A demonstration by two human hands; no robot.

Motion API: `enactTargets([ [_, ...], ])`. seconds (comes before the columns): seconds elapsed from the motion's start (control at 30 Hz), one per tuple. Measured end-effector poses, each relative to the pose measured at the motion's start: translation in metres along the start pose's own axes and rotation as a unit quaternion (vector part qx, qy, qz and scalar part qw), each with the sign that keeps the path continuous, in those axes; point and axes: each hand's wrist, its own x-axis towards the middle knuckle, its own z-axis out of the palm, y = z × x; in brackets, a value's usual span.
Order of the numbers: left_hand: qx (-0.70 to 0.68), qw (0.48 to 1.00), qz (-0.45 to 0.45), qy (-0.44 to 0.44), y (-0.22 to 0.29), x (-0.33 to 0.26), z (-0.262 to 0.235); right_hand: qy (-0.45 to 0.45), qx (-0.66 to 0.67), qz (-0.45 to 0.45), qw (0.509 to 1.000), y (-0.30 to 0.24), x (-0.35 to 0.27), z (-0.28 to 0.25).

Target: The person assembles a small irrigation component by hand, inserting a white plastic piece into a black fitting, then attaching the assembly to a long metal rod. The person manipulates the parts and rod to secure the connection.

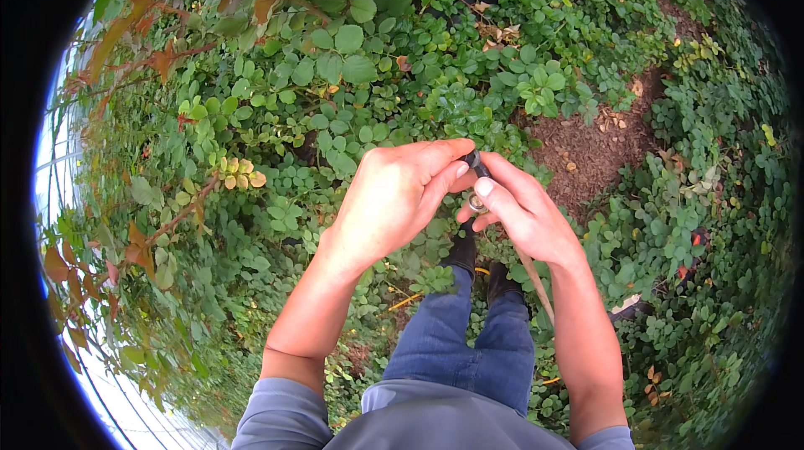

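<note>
My left hand [394, 194] and my right hand [519, 211] meet at the middle of the head view, above low green plants. Between their fingertips sits a small dark object with a silvery ring-like part [476, 182]. Both hands pinch it: the left thumb and forefinger from the left, the right thumb and fingers from the right. Most of the object is hidden by the fingers, so its kind is unclear. A thin tan strip [536, 278] hangs down beside my right wrist.
Dense leafy bushes [335, 73] surround me, with reddish young leaves [151, 48] at the left. A patch of bare brown soil [595, 148] lies to the upper right. My blue-jeaned legs [469, 341] and dark shoes stand below the hands.
</note>
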Motion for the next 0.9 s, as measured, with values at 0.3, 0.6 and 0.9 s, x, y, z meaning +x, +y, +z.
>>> enactTargets([
  [0.3,0.030,0.998,0.056,0.001,-0.012,-0.014,-0.005,0.045,-0.053,-0.029,0.997,-0.002,0.013,0.020],
  [0.6,0.093,0.993,0.070,-0.017,-0.017,-0.026,-0.013,0.064,-0.065,-0.039,0.995,0.004,0.016,0.034],
  [0.9,0.042,0.998,0.047,0.011,-0.020,-0.030,-0.016,0.071,-0.054,-0.008,0.996,0.004,0.017,0.042],
])
